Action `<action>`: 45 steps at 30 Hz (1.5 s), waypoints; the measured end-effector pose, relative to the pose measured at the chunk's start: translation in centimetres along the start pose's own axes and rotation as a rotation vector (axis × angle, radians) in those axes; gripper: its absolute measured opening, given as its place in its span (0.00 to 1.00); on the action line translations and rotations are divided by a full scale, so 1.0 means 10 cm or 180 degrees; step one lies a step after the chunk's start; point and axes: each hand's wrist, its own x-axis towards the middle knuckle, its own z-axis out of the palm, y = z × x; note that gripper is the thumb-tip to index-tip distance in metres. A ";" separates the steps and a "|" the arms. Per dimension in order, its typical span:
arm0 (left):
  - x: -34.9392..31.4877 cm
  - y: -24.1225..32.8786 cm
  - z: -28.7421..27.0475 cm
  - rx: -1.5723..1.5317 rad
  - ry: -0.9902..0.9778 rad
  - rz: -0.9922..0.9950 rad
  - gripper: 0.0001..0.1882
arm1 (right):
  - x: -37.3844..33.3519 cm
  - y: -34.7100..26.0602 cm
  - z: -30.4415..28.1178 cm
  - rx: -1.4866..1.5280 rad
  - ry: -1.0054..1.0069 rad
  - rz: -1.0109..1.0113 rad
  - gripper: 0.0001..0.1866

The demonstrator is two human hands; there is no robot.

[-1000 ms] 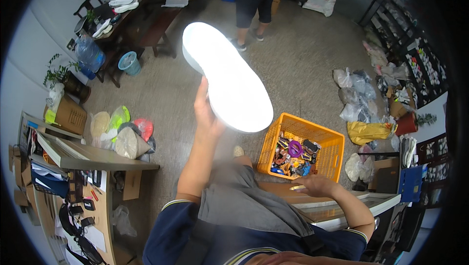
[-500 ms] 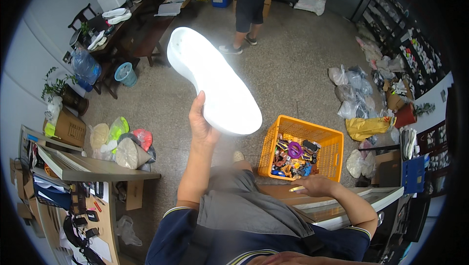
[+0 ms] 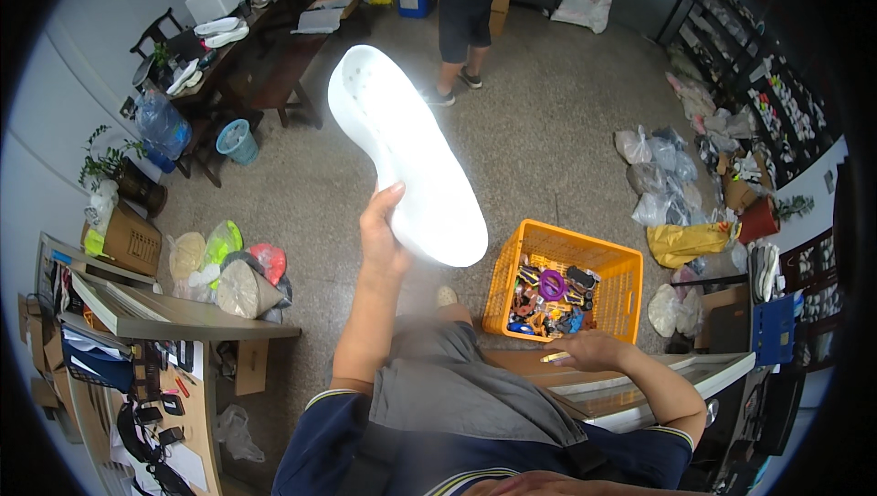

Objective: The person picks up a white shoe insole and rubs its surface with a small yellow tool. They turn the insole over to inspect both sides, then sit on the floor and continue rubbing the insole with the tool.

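Note:
A large white shoe sole [image 3: 422, 163] is held up in front of me, its narrower end pointing away to the upper left and its wide end nearer to me. My left hand [image 3: 382, 236] grips its left edge, thumb on the upper face and the other fingers mostly hidden. Low on the right, my right hand [image 3: 592, 350] pinches a short pale yellowish-white stick [image 3: 554, 358], too small to name. Just beyond that hand stands an orange plastic crate [image 3: 632, 300] with a mix of small colourful parts inside, a purple ring [image 3: 551, 285] among them.
A glass-topped counter [image 3: 621, 395] lies under my right forearm. A desk [image 3: 192, 432] with papers stands at left, filled bags [image 3: 245, 288] beyond it. More plastic bags [image 3: 662, 172] line the right side by shoe racks [image 3: 776, 103]. Another person [image 3: 468, 16] stands ahead.
The white sole has turned slightly in my left hand's grip, its far end shifting right and its face dimmer. My right hand has hardly moved. The person ahead has shifted slightly.

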 end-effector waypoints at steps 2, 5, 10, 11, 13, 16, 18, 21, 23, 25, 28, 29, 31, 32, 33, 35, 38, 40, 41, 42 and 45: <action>-0.01 0.01 -0.01 0.0207 -0.0075 -0.0046 0.35 | -0.01 -0.01 0.01 0.0017 0.0190 -0.0105 0.22; 0.00 0.00 -0.01 0.0492 -0.0126 0.0124 0.35 | -0.02 -0.02 0.00 0.0044 0.0294 -0.0171 0.21; 0.00 0.00 -0.01 0.0425 -0.0040 0.0196 0.31 | -0.01 -0.01 -0.03 0.0041 -0.0024 -0.0060 0.24; 0.00 -0.01 0.00 0.0327 -0.0050 0.0235 0.30 | -0.01 -0.01 -0.03 0.0032 -0.0028 -0.0053 0.25; -0.01 -0.01 0.02 0.0478 -0.0115 0.0169 0.32 | 0.00 -0.01 -0.03 0.0020 -0.0037 -0.0054 0.25; -0.03 -0.02 0.06 0.0459 -0.0160 0.0117 0.32 | 0.01 0.01 -0.01 0.0010 -0.0048 -0.0061 0.25; -0.03 -0.01 0.09 0.0302 -0.0248 0.0086 0.32 | 0.02 0.03 0.01 0.0001 -0.0050 -0.0048 0.25; -0.02 0.00 0.11 0.0145 -0.0374 0.0068 0.31 | 0.03 0.04 0.02 -0.0013 -0.0064 -0.0048 0.25; -0.01 0.00 0.12 0.0272 -0.0294 0.0122 0.32 | 0.03 0.04 0.02 0.0010 -0.0044 -0.0056 0.25; -0.01 0.00 0.12 0.0352 -0.0291 0.0116 0.32 | 0.02 0.03 0.01 -0.0002 -0.0026 -0.0043 0.25; -0.03 0.01 0.12 0.0489 -0.0211 0.0130 0.34 | 0.00 0.01 0.00 -0.0018 0.0030 -0.0041 0.25; -0.03 0.01 0.12 0.0537 -0.0175 0.0140 0.34 | 0.00 0.01 -0.01 -0.0025 0.0031 -0.0024 0.24; -0.02 0.02 0.11 0.0525 -0.0143 0.0153 0.35 | 0.00 0.00 -0.01 -0.0023 0.0060 -0.0028 0.24; -0.02 0.03 0.10 0.0504 -0.0139 0.0169 0.35 | 0.00 0.00 0.00 -0.0015 0.0087 -0.0047 0.24; -0.01 0.02 0.09 0.0365 -0.0085 0.0210 0.34 | 0.00 0.01 0.00 -0.0007 0.0116 -0.0066 0.24; 0.01 -0.01 0.07 0.0075 -0.0006 0.0305 0.31 | 0.00 0.02 0.01 -0.0015 0.0123 -0.0071 0.24; 0.02 0.01 0.02 0.0069 -0.0209 0.0229 0.31 | 0.00 0.03 0.02 -0.0007 0.0150 -0.0087 0.24; 0.03 0.01 0.01 0.0059 -0.0269 0.0269 0.31 | 0.00 0.03 0.03 -0.0003 0.0154 -0.0078 0.24; 0.03 0.01 0.01 0.0077 -0.0279 0.0292 0.30 | 0.00 0.03 0.02 -0.0004 0.0146 -0.0064 0.24; 0.03 0.00 0.01 0.0044 -0.0272 0.0274 0.31 | 0.00 0.03 0.02 -0.0006 0.0138 -0.0050 0.24; 0.03 -0.01 0.02 0.0008 -0.0290 0.0221 0.31 | -0.01 0.02 0.01 -0.0011 0.0142 -0.0047 0.24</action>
